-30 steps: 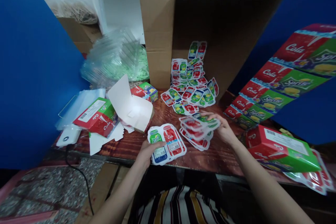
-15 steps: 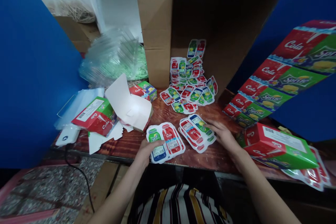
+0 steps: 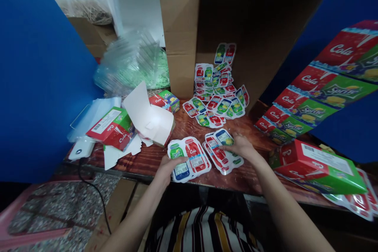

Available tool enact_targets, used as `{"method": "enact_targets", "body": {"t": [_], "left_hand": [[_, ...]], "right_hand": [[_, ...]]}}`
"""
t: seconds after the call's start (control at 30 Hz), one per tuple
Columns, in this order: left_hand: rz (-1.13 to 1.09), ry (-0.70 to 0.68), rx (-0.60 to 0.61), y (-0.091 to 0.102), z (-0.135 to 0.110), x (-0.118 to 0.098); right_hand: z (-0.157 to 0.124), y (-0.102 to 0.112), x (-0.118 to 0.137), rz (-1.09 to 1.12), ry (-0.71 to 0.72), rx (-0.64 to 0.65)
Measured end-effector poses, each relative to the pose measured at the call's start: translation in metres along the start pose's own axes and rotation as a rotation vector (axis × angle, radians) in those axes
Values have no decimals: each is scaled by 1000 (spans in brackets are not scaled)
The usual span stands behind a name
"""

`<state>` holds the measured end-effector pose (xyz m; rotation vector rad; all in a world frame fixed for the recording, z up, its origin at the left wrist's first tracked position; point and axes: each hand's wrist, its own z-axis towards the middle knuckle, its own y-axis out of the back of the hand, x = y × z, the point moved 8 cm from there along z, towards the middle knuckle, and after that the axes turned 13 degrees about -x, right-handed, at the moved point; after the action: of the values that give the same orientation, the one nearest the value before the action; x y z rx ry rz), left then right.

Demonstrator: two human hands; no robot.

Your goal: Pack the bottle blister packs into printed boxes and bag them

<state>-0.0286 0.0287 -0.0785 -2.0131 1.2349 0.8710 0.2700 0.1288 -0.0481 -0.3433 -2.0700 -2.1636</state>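
Observation:
My left hand (image 3: 167,169) grips the left edge of a small stack of jar-shaped Cola and Sprite packets (image 3: 196,161), thumb on top and fingers hidden beneath. Just right of it lies a second, slightly fanned stack of the same packets (image 3: 220,159). Over this stack's upper right side is my right hand (image 3: 243,147), its thumb reaching across the top packet and its fingers bent at the far edge. Both stacks are at the table's front edge.
A large cardboard box (image 3: 182,39) stands on its side, loose packets (image 3: 223,102) spilling from it. Printed cartons (image 3: 315,104) are stacked at right, with another carton (image 3: 319,165) in front. An open carton (image 3: 158,122), a red-green carton (image 3: 113,128) and plastic trays (image 3: 130,63) lie left.
My right hand has moved from beside the right stack onto its top packet, thumb now across it. My left hand keeps its hold. The whole view has shifted slightly.

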Motion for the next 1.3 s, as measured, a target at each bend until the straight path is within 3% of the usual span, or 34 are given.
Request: {"method": "enact_targets", "body": {"t": [0.33,0.5,0.83,0.93,1.1,1.3], "left_hand": [[-16,7,-9,1,3,3],[-10,5,-2,3,5,5],[-24,-25,38,1,3,3],[-17,-24,33,1,4,4],[-15,-16,29,2,5,6],[-29,-24,45,0,6,6]], "right_hand": [[-16,6,7,-132,-77,33],[-24,-2,10,-63,-55,99],[-26,-4,4,141,-158,14],[-22,-4,-4,90,-196,-16],[-18,-3,0,-46,-123,-59],[-9,-4,-3,103,-186,-37]]}}
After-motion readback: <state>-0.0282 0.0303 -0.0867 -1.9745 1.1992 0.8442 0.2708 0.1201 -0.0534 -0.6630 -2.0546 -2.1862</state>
